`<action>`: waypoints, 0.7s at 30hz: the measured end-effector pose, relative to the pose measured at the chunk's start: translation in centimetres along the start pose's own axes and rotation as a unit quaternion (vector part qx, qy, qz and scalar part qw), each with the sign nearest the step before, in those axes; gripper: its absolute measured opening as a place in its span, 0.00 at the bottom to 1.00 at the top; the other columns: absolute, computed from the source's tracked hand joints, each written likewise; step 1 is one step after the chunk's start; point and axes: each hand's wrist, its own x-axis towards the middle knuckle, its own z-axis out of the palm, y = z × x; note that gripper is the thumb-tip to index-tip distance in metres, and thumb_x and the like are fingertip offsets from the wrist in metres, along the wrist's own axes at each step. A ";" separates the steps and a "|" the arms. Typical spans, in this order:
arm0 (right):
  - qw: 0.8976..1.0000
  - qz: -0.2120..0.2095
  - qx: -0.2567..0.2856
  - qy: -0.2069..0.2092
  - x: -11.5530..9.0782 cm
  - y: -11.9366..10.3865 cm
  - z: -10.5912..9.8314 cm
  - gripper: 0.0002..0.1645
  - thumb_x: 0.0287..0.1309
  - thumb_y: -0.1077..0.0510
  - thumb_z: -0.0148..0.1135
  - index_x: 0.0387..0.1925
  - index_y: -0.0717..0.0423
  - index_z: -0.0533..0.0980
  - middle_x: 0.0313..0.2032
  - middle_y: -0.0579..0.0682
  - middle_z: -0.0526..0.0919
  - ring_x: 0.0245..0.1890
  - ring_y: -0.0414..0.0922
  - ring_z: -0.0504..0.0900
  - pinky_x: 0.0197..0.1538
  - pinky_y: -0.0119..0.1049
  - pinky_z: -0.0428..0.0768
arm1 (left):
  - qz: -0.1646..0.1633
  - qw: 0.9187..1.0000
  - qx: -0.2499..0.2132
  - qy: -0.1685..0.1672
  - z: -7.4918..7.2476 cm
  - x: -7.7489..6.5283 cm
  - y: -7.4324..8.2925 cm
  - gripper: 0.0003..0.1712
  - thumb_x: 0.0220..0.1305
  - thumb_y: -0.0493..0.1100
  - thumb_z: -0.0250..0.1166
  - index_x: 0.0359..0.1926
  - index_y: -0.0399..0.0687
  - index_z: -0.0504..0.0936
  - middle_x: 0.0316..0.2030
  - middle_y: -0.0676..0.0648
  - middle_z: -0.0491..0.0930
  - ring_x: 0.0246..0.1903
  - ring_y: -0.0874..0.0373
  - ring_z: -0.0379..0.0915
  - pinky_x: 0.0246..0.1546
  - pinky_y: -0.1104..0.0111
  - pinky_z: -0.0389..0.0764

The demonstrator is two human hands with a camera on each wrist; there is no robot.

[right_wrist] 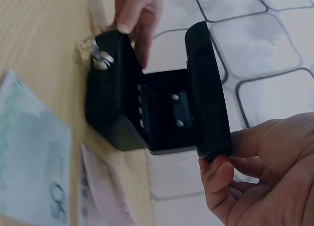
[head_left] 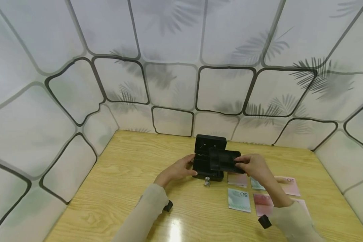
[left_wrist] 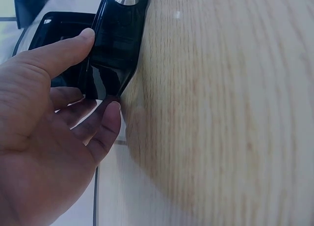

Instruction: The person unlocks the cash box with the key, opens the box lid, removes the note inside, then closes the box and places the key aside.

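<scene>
A black cash box (head_left: 208,175) stands on the table with its lid (head_left: 211,139) raised at the back. My left hand (head_left: 179,169) holds the box by its left side, thumb at the front rim and fingers along the side wall in the left wrist view. My right hand (head_left: 254,164) pinches the right edge of a black compartment tray (head_left: 225,160). The tray is tilted above the open box and overlaps its right part in the head view. A key (right_wrist: 95,50) sits in the lock (right_wrist: 103,62) on the box's front.
Several banknotes lie to the right of the box, among them a green 50 note (head_left: 239,200) and a red note (head_left: 262,204) near the right forearm. A patterned curtain wall (head_left: 175,84) closes off the back and sides of the wooden table (head_left: 118,188).
</scene>
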 end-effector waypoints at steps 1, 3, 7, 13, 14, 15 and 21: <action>1.000 0.002 -0.001 -0.002 0.1 0.0 0.4 0.15 0.69 0.63 0.65 0.53 0.67 0.84 0.28 0.50 0.86 0.15 0.42 0.73 0.20 0.36 0.74 | 0.000 1.000 0.001 0.000 0.0 0.0 0.0 0.48 0.72 0.46 0.69 0.82 0.44 0.52 0.79 0.42 0.54 0.77 0.46 0.52 0.76 0.52 0.56; 1.000 0.005 -0.005 -0.002 0.3 -0.1 1.1 0.15 0.69 0.64 0.65 0.53 0.67 0.84 0.28 0.49 0.87 0.15 0.43 0.74 0.20 0.36 0.74 | 0.000 1.000 0.001 0.001 0.0 0.1 -0.1 0.48 0.71 0.46 0.69 0.82 0.43 0.52 0.79 0.42 0.54 0.77 0.46 0.51 0.76 0.52 0.56; 1.000 0.009 -0.006 -0.002 0.9 -0.2 2.5 0.14 0.68 0.64 0.65 0.52 0.66 0.85 0.29 0.51 0.88 0.14 0.43 0.73 0.19 0.35 0.72 | -0.005 1.000 -0.001 0.003 0.1 0.2 0.0 0.48 0.71 0.46 0.69 0.82 0.44 0.53 0.79 0.42 0.55 0.77 0.46 0.53 0.76 0.52 0.56; 1.000 0.016 -0.002 0.005 1.7 -0.3 4.3 0.12 0.67 0.65 0.66 0.50 0.65 0.86 0.41 0.60 0.89 0.15 0.40 0.72 0.21 0.35 0.73 | 0.003 1.000 -0.014 0.007 0.1 0.2 0.1 0.48 0.70 0.43 0.70 0.81 0.41 0.54 0.75 0.40 0.63 0.72 0.45 0.62 0.74 0.51 0.59; 1.000 0.015 -0.003 0.006 1.9 -0.3 4.5 0.12 0.67 0.65 0.66 0.49 0.65 0.86 0.43 0.61 0.88 0.15 0.40 0.72 0.21 0.35 0.73 | 0.004 1.000 -0.015 0.007 0.2 0.2 0.1 0.48 0.70 0.42 0.71 0.81 0.41 0.54 0.74 0.40 0.64 0.71 0.45 0.64 0.74 0.51 0.60; 1.000 0.012 -0.005 0.008 2.0 -0.3 4.7 0.12 0.67 0.65 0.66 0.49 0.65 0.86 0.43 0.62 0.88 0.16 0.40 0.72 0.22 0.35 0.73 | 0.005 1.000 -0.016 0.007 0.1 0.3 0.1 0.48 0.70 0.43 0.71 0.81 0.41 0.54 0.74 0.40 0.64 0.70 0.45 0.64 0.74 0.51 0.61; 1.000 -0.004 -0.019 0.016 2.8 -0.2 5.5 0.12 0.65 0.65 0.67 0.47 0.66 0.87 0.49 0.65 0.86 0.21 0.40 0.75 0.27 0.35 0.75 | 0.017 1.000 -0.008 0.004 0.0 0.5 0.0 0.47 0.70 0.42 0.71 0.81 0.42 0.55 0.72 0.42 0.67 0.68 0.46 0.67 0.73 0.52 0.63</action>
